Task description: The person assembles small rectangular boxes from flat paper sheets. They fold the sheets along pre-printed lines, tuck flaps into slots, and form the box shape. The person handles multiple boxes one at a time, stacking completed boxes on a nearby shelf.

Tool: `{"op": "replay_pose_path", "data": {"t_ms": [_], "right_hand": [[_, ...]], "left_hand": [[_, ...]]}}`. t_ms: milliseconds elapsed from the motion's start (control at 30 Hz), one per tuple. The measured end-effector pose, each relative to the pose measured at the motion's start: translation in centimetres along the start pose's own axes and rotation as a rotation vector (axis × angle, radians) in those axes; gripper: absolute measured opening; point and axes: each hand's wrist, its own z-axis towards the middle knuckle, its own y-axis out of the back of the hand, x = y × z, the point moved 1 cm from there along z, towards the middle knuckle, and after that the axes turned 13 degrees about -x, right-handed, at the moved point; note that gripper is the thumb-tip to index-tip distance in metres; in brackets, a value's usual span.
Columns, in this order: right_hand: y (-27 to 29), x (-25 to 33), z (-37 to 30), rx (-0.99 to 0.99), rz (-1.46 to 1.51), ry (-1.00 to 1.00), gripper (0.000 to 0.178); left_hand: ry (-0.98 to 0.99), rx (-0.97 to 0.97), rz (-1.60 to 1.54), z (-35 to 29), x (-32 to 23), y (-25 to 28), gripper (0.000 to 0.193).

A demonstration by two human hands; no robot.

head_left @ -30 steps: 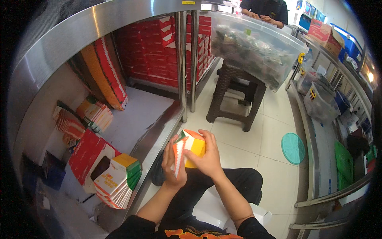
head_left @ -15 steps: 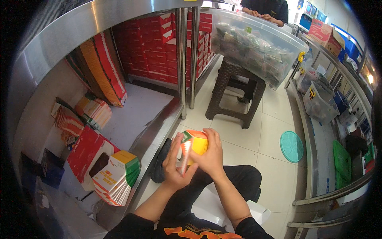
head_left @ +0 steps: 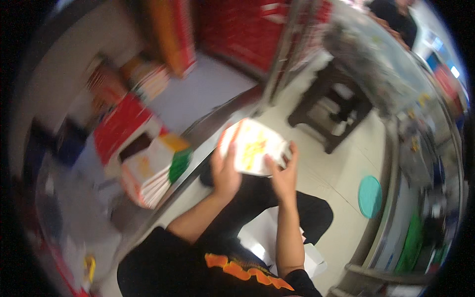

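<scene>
Between both hands, above my lap, is a small carton (head_left: 255,148), its white face with yellow print turned up and an orange edge on the left. My left hand (head_left: 226,173) holds its left side, fingers along the orange edge. My right hand (head_left: 284,174) grips the right end, thumb on the front and fingers behind. Motion blurs the print and the dark detail at the right end. To the left, on the low shelf (head_left: 210,86), lies a stack of flat cartons (head_left: 148,166) in white, orange and green, against a red box (head_left: 121,129) with a cut-out opening.
A dark plastic stool (head_left: 329,106) stands ahead on the tiles, with a clear tub (head_left: 371,64) of small packets above it. A teal round lid (head_left: 370,196) lies at the right, near a metal rack (head_left: 391,198). White card pieces (head_left: 262,235) rest by my legs. Another person (head_left: 396,20) is beyond.
The carton has been turned, so its white printed face now shows instead of its yellow and green sides. My right hand has shifted to its end. The whole view has swung left.
</scene>
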Motion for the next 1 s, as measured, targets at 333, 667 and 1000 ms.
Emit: {"op": "replay_pose_path", "data": {"t_ms": [333, 667, 1000], "right_hand": [[-3.0, 0.0, -3.7, 0.277, 0.574, -0.304, 0.071], [-23.0, 0.4, -2.3, 0.634, -0.201, 0.174, 0.098], [-22.7, 1.4, -6.8, 0.753, -0.367, 0.331, 0.089]], "left_hand": [[0.098, -0.124, -0.115, 0.1, -4.6, 4.4, 0.045], [-0.518, -0.353, 1.148, 3.8, -12.6, 18.5, 0.071], [-0.301, -0.578, 1.194, -1.0, -9.9, 27.3, 0.053]]}}
